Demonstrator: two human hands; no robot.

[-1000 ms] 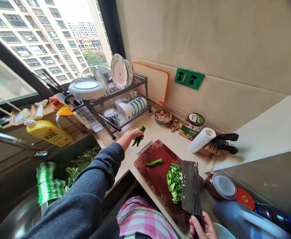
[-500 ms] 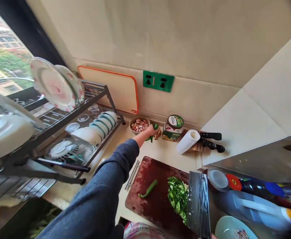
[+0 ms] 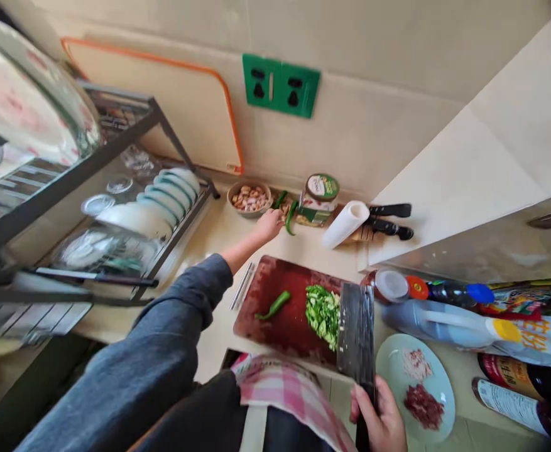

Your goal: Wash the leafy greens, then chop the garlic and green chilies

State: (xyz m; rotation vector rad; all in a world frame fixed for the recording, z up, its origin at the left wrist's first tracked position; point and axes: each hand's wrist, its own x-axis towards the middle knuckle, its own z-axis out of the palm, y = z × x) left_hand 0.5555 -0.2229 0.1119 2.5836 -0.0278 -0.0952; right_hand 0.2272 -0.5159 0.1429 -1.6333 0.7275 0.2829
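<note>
My left hand (image 3: 269, 226) reaches to the back of the counter, fingers pinched at a curved green chili pepper (image 3: 291, 218). Another green pepper (image 3: 279, 199) lies just behind it, beside the bowl of peeled garlic (image 3: 250, 199). In my right hand (image 3: 379, 415), at the lower right, is the handle of a cleaver (image 3: 350, 326). Its broad blade rests flat over the right side of the dark red cutting board (image 3: 256, 333). Chopped green pepper (image 3: 322, 314) is heaped against the blade. One whole green pepper (image 3: 274, 306) lies on the board's left half.
At left stands a dish rack (image 3: 162, 276) with bowls and plates. Along the back are a lidded jar (image 3: 320, 198), a paper roll (image 3: 345, 224) and black-handled knives (image 3: 391, 227). A plate of cut meat (image 3: 440, 358) and several bottles (image 3: 445, 323) crowd the right.
The view has tilted down, bringing my right hand and the meat plate into sight. My left hand has drawn slightly toward me, and the curved pepper now shows at its fingertips.
</note>
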